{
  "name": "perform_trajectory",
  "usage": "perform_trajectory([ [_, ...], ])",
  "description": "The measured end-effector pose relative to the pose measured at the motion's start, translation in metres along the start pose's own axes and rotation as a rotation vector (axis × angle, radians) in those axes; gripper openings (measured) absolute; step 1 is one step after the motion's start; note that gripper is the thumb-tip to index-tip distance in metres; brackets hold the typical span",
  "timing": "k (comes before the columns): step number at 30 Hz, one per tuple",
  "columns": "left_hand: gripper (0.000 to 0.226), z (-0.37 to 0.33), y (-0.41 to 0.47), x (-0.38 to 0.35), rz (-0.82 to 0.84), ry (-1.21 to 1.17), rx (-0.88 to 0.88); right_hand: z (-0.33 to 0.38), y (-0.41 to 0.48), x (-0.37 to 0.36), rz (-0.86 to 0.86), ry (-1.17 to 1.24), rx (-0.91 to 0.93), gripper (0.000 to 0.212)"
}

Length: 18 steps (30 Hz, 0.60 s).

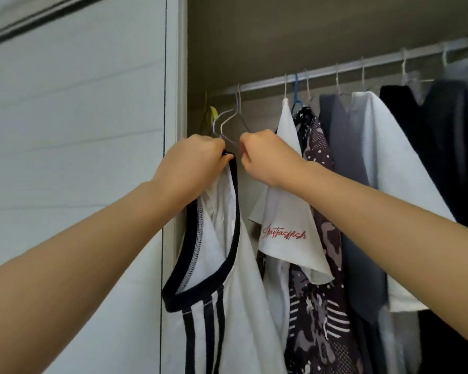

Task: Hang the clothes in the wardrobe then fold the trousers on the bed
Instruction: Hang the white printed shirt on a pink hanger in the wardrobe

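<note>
— Any writing you can read?

— One line of red cursive on the white T-shirt (pixel 284 211) at centre frame. I can't make out the letters.

— And where's your top?

— The white top (pixel 227 265), with three dark stripes, hangs at lower centre. Your left grip (pixel 195 157) pinches its dark-trimmed edge. Your right grip (pixel 265 155) is curled just beside it, below two bare wire hangers (pixel 227 122) on the rail (pixel 362 68). I cannot tell what it holds.
</note>
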State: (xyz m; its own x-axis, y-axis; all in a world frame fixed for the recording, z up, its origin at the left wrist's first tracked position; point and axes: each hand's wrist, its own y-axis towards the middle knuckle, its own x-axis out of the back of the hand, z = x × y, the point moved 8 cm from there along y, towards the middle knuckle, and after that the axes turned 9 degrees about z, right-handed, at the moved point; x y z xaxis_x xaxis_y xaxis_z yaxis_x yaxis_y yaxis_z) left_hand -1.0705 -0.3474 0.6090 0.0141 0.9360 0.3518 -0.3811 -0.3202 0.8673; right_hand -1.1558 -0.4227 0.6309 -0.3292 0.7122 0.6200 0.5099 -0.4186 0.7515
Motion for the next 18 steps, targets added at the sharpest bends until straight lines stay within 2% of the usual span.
perform_trajectory([
  [2,0.028,0.003,0.004,0.005,-0.078,0.121,-0.106,-0.005,0.017,0.002,0.027,-0.006,-0.042,0.014],
  [5,0.03,0.01,0.009,0.006,-0.132,0.234,-0.17,-0.01,0.038,-0.005,0.152,-0.03,-0.123,0.011],
  [8,0.03,0.014,0.009,0.005,-0.197,0.251,-0.188,-0.017,0.062,-0.016,0.227,0.034,-0.209,0.026],
  [12,0.033,0.024,0.01,0.002,-0.231,0.248,-0.126,-0.017,0.092,-0.024,0.198,0.253,-0.268,0.034],
  [14,0.039,0.026,0.009,0.001,-0.229,0.238,-0.094,-0.025,0.104,-0.029,0.144,0.454,-0.344,0.04],
  [17,0.049,0.027,0.008,0.001,-0.246,0.223,-0.092,-0.034,0.116,-0.045,0.132,0.8,-0.487,0.026],
  [18,0.05,0.027,0.009,0.001,-0.24,0.223,-0.09,-0.04,0.123,-0.052,0.116,0.863,-0.521,0.028],
])
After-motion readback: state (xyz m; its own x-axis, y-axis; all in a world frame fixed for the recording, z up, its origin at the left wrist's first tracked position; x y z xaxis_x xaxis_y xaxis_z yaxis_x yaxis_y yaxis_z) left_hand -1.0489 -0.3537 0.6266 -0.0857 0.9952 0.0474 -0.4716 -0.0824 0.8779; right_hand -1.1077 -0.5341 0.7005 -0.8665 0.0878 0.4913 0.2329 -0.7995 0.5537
